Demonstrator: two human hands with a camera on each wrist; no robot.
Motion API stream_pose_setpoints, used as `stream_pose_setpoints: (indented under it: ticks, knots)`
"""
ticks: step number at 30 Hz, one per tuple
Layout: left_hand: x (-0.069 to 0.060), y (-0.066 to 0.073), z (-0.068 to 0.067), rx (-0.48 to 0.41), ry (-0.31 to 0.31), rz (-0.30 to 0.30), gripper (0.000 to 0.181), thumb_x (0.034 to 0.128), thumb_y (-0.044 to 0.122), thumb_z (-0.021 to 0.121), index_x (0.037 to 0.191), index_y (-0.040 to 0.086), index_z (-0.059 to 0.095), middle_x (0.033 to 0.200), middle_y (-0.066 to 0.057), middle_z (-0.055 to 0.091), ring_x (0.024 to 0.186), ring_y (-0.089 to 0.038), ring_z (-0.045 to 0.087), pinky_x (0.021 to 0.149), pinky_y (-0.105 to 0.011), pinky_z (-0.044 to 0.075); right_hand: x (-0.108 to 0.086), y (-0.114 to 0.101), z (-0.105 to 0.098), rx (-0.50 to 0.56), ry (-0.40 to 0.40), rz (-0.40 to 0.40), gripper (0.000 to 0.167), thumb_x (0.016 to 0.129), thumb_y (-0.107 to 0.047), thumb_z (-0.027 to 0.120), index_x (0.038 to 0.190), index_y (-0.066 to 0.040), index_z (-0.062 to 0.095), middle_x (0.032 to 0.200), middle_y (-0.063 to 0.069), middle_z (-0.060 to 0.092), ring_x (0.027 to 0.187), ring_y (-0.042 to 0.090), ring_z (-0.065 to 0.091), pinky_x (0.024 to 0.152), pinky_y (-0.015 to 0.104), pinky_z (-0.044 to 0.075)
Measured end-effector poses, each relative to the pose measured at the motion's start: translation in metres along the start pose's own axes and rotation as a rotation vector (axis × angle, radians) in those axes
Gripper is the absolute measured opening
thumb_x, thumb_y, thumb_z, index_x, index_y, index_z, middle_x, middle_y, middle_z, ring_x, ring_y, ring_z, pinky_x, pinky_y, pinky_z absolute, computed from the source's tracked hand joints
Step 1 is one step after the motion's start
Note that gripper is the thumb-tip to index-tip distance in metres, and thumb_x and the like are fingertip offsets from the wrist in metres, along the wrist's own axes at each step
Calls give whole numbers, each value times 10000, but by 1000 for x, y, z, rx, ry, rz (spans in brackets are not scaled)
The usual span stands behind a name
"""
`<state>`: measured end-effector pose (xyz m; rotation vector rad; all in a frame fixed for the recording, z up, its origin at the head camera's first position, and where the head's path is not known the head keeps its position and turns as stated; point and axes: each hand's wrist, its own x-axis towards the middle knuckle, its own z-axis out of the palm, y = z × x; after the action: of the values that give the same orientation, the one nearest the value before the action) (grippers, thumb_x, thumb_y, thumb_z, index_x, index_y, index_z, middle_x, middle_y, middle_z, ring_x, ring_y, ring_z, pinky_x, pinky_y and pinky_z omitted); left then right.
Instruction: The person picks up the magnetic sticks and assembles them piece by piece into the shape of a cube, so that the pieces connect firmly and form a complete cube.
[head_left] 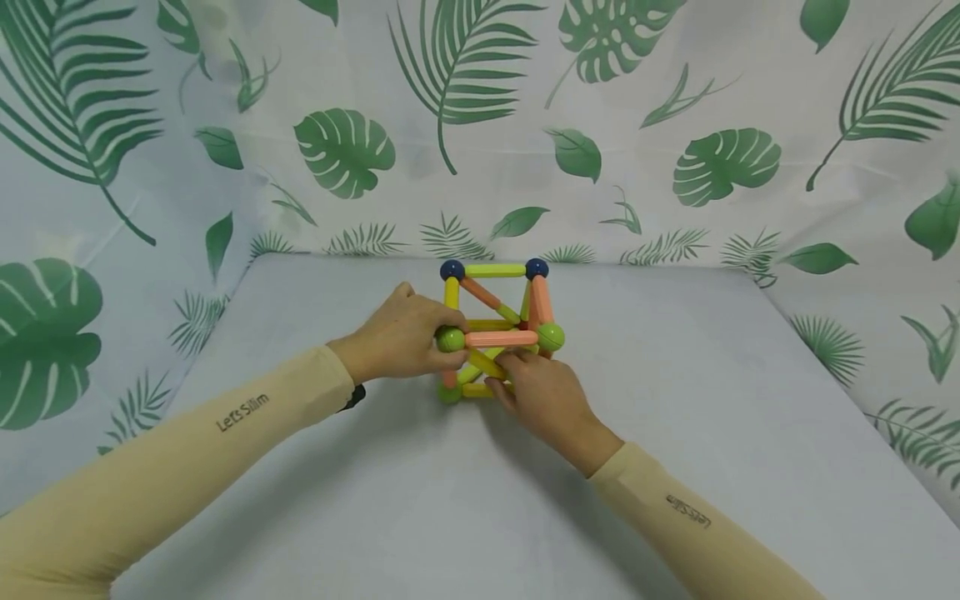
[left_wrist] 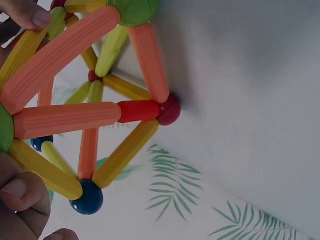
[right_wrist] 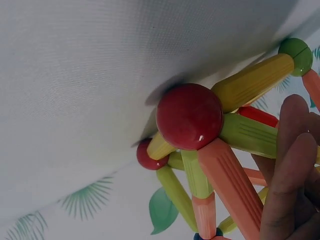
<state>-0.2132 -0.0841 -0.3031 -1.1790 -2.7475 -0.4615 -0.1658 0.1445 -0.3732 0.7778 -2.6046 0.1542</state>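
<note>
A frame of coloured magnetic sticks and balls stands on the table, roughly box-shaped with diagonal sticks. My left hand (head_left: 405, 333) grips the green ball (head_left: 451, 339) at its upper front left corner. At the front face, my right hand (head_left: 543, 392) pinches a slanting yellow stick (head_left: 486, 363) below the salmon stick (head_left: 501, 339). That yellow stick meets a thumb in the left wrist view too. Two dark blue balls (head_left: 536, 268) top the back corners. A red ball (right_wrist: 190, 116) sits at a bottom corner in the right wrist view; my right fingers partly cover a lime stick (right_wrist: 248, 135).
The frame rests on a pale cloth-covered table (head_left: 420, 500). Behind it and at both sides hangs a white curtain (head_left: 495, 192) printed with green leaves. A dark band (head_left: 354, 397) shows at the left wrist.
</note>
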Motion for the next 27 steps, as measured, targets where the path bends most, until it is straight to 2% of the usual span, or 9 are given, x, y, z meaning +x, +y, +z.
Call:
stream_pose_setpoints:
  ticks: [6, 13, 16, 21, 24, 27]
  knots:
    - [1, 0, -2, 3, -51, 1, 325, 897, 455, 755, 1111, 211, 759, 968, 105, 727, 698, -66, 554, 751, -395, 296, -13, 3, -5, -7, 109, -72, 326, 834, -284, 853, 1001, -51, 698, 933, 73, 715, 530, 123, 543, 438, 265, 442]
    - [3, 1, -4, 3, -94, -7, 413, 876, 509, 765, 1161, 211, 754, 906, 125, 693, 702, -96, 527, 753, -389, 295, -32, 11, -11, 125, 288, -158, 375, 788, -236, 873, 1061, -14, 743, 1061, 93, 738, 598, 114, 666, 469, 232, 494]
    - [3, 2, -5, -1, -105, -11, 440, 866, 525, 769, 1166, 203, 754, 918, 121, 700, 709, -100, 535, 758, -390, 295, -37, 14, -16, 260, 365, -167, 349, 847, -256, 825, 1081, -9, 746, 1094, 88, 742, 601, 118, 678, 492, 223, 515]
    - [3, 3, -6, -13, -109, -21, 442, 858, 527, 774, 1149, 195, 758, 901, 128, 698, 698, -97, 538, 767, -395, 291, -36, 10, -26, 596, 441, -160, 311, 917, -251, 762, 1142, -41, 720, 1178, 81, 722, 669, 112, 677, 532, 213, 526]
    - [3, 3, -6, -16, -111, -23, 440, 857, 525, 778, 1146, 194, 756, 850, 151, 671, 693, -90, 535, 767, -398, 290, -34, 5, -30, 773, 413, -163, 297, 870, -106, 773, 1147, -47, 685, 1224, 92, 705, 650, 83, 652, 530, 210, 516]
    - [4, 4, -6, -18, -112, -22, 422, 859, 510, 782, 1140, 196, 755, 808, 164, 644, 679, -90, 529, 770, -402, 292, -32, 0, -30, 854, 370, -155, 333, 819, 12, 737, 1133, -46, 642, 1211, 92, 713, 622, 59, 641, 520, 219, 514]
